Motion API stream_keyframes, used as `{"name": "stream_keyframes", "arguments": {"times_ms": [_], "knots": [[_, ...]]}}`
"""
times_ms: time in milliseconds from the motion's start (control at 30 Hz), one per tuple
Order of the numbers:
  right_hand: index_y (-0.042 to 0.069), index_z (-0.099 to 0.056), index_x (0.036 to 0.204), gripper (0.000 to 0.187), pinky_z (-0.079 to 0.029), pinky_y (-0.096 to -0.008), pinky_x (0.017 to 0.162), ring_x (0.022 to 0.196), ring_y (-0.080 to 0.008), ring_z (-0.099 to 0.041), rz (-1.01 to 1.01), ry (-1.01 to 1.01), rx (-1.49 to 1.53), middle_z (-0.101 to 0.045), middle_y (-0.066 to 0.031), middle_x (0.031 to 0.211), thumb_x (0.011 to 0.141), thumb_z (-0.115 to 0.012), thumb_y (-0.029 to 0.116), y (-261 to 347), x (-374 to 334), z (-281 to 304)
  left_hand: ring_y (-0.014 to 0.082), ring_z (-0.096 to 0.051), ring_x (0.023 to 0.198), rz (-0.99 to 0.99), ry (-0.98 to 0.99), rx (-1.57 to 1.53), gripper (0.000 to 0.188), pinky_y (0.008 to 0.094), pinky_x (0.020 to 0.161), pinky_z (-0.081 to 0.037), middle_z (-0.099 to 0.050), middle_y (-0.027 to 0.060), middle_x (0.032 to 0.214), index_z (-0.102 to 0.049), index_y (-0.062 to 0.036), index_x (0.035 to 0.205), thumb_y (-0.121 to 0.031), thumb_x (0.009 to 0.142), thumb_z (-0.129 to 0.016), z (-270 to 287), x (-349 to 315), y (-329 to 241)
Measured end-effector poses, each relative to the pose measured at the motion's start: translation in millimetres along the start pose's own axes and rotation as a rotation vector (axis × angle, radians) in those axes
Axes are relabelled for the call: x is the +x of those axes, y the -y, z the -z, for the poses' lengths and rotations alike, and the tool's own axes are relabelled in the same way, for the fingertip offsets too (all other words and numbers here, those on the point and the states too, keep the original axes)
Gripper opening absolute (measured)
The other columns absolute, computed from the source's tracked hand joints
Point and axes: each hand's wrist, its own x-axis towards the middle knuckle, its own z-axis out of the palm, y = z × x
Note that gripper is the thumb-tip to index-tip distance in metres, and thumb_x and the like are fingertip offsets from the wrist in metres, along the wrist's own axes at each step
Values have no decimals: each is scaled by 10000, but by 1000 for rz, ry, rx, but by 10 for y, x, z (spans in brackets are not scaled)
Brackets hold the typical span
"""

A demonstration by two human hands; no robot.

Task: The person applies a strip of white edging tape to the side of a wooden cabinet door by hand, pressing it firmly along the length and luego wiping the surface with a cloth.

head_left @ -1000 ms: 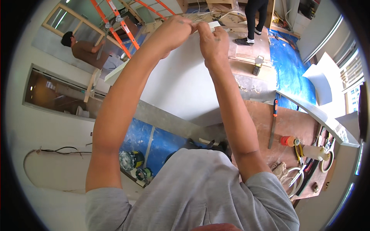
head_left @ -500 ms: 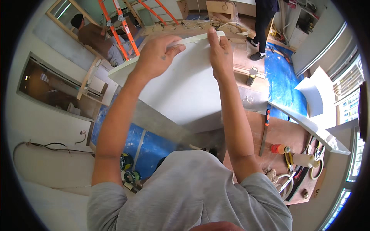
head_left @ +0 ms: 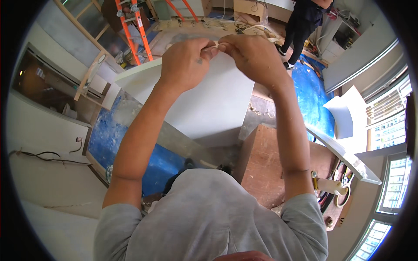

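Note:
A large white panel (head_left: 204, 100) stands tilted in front of me, its lower end down near my feet. Over its far upper edge, my left hand (head_left: 185, 63) and my right hand (head_left: 254, 58) meet with thumbs and fingertips pinched together. A small pale bit shows between the fingertips, too small to name. The fingers of both hands are curled closed, and they hide part of the panel's edge. Whether either hand also grips the panel, I cannot tell.
A wooden workbench (head_left: 270, 165) is at my right, with a white bottle (head_left: 328, 186) and a tape roll (head_left: 344, 195). Beyond it leans a long white board (head_left: 344, 150). An orange ladder (head_left: 140, 32) stands far left; a person (head_left: 300, 30) stands far right. Blue sheeting (head_left: 311, 95) covers floor.
My right hand has turned inward, and both hands have come together at the fingertips. The view has shifted, so more of the workbench side shows. The person at the far left is now mostly hidden.

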Motion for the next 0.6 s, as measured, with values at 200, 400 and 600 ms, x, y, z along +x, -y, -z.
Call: {"name": "stream_keyframes", "arguments": {"times_ms": [200,400,600], "knots": [[98,-734,1087,235,-519,-513,790,907,-399,-693,-18,103,-29,-746,-153,947,1042,-602,287,37,-5,31,362,-696,828,41,4,83,163,453,728,-518,-744,151,884,-776,-97,1066,-187,979,-671,-11,-20,-55],[95,-747,1097,250,-515,-501,828,959,-402,-679,-40,131,-1,-739,-158,976,1045,-592,285,10,26,38,346,-689,830,84,118,13,192,435,748,-522,-739,160,903,-767,-73,1088,-206,983,-678,71,-3,-33],[95,-761,1122,330,-525,-498,843,955,-393,-703,-92,168,106,-753,-177,981,1051,-569,352,16,19,106,233,-694,933,-104,114,-297,330,358,869,-540,-757,134,1079,-709,-25,1286,-251,1070,-601,293,-31,354]]}}
